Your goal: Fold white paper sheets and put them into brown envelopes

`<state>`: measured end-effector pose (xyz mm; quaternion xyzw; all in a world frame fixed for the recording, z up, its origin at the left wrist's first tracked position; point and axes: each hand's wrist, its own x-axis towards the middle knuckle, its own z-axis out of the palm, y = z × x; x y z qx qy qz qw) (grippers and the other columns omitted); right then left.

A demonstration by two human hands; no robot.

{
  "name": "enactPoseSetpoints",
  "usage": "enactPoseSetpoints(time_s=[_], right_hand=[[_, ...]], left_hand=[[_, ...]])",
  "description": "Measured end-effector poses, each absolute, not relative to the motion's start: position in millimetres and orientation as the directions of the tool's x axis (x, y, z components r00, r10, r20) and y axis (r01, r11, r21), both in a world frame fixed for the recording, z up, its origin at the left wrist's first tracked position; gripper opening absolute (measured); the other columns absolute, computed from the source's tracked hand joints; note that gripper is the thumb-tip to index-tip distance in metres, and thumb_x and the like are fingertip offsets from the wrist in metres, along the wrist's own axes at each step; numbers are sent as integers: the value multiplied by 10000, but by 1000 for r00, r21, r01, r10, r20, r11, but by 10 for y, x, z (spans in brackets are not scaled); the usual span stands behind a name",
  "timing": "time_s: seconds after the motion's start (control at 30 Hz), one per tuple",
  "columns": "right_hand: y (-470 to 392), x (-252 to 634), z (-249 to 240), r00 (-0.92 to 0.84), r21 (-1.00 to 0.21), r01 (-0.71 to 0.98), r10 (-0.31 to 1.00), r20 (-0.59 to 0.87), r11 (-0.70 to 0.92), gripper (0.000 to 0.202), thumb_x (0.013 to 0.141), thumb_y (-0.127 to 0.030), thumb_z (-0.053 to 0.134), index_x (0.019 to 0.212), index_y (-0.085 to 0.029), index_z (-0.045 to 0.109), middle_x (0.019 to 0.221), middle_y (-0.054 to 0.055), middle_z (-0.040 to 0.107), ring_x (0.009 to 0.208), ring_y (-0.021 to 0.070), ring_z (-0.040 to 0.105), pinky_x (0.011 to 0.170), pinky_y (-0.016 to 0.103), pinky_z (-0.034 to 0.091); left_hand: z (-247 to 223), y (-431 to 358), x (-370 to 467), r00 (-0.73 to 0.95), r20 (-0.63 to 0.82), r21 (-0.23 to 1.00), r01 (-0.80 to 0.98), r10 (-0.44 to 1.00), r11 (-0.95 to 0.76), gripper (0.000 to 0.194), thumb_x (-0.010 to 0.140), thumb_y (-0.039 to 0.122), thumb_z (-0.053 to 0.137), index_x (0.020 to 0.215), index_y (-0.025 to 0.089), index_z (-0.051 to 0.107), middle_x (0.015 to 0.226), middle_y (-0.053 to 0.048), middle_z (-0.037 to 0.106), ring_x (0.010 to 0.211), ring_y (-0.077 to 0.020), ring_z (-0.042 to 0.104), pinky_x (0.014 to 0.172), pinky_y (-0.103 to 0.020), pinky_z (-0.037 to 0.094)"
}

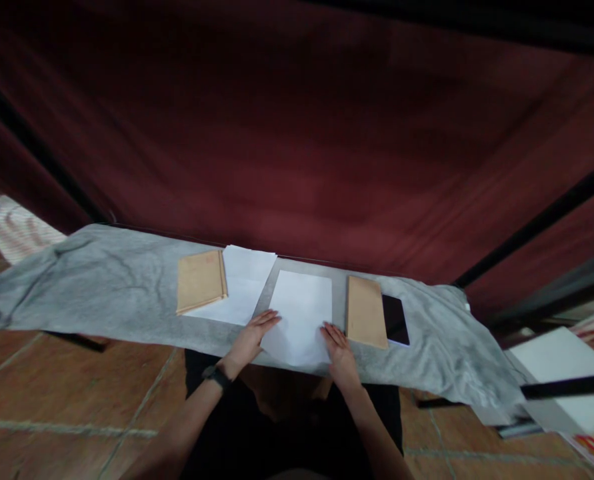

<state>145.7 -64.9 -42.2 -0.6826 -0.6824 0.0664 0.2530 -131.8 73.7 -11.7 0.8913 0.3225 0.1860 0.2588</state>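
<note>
A white sheet of paper point(303, 310) lies flat in front of me on a grey cloth. On its left edge rests my left hand point(257, 331), fingers stretched out and a dark watch on the wrist. My right hand point(337, 347) lies on the right edge of the same sheet, its fingers extended too. Neither hand is wrapped round anything. Left of the sheet are more white papers point(247, 283), partly under a stack of brown envelopes point(201, 279). Just right of my right hand lies another brown envelope point(367, 312).
The grey cloth point(111, 287) covers a long, narrow table. A dark tablet or phone point(395, 319) touches the right envelope's side. Behind the table hangs a dark red curtain point(297, 167) between black bars. A white box point(567, 367) stands at the far right.
</note>
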Motion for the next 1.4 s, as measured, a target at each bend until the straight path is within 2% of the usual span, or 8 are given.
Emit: enactPoseSetpoints(time_s=[0.1,0.27,0.43,0.73,0.83,0.97,1.2,1.4], right_hand=[[-659,1491,-416,52,-455,887,965,259,74,948,599,120,399,1479,-228,455,1520,58,476,1438,200,384,1199,433,350],[-808,1624,-401,-18,-521,840,966,258,155,728,777,65,355,1425,-216,530,1461,61,544,1375,180,473,1183,408,385],[-657,1428,-362,186,-607,794,938,292,31,508,955,-129,341,1418,-210,534,1407,86,591,1303,188,552,1115,386,462],[-213,774,-361,74,-272,962,971,228,-9,489,1033,-340,383,1504,-215,419,1596,108,331,1474,284,306,1196,528,245],[-226,787,-398,55,-231,973,976,212,-4,490,1041,-327,346,1514,-211,403,1605,105,310,1477,281,297,1199,519,219],[-240,824,-438,43,-220,975,976,215,6,506,1051,-339,288,1530,-197,371,1611,111,297,1477,271,293,1199,505,213],[-238,949,-476,112,-246,968,971,212,-58,546,1043,-392,298,1532,-159,363,1623,138,252,1484,288,274,1197,504,224],[-256,1059,-504,122,-269,961,966,229,-57,578,1042,-427,268,1539,-142,347,1623,148,247,1486,299,262,1193,510,229]], left_hand=[[-162,815,-1383,759,163,586,440,630,-681,918,594,-126,481,1428,257,514,1542,-64,448,1461,-216,343,1210,-492,306],[-305,822,-1537,740,194,519,480,644,-708,701,808,-68,377,1397,270,552,1499,-26,508,1434,-169,390,1192,-439,356],[-345,744,-1448,722,195,392,563,664,-728,686,817,-57,381,1419,241,525,1527,-40,474,1442,-178,376,1203,-410,336],[-152,581,-1040,719,183,275,618,671,-737,558,912,30,365,1446,153,470,1533,-148,444,1460,-239,349,1210,-474,269],[-116,428,-930,762,172,248,580,625,-776,499,989,201,417,1488,185,413,1557,-116,418,1480,-226,306,1235,-452,183],[-153,310,-880,784,175,230,556,596,-799,573,1017,447,430,1532,216,330,1606,-95,333,1505,-226,241,1239,-442,131],[-194,348,-950,790,181,246,541,586,-804,630,1002,543,423,1536,224,322,1629,-108,271,1517,-233,202,1239,-443,117],[-136,344,-997,843,141,264,473,519,-841,830,880,684,547,1542,236,323,1639,-151,211,1520,-322,160,1228,-529,96]])
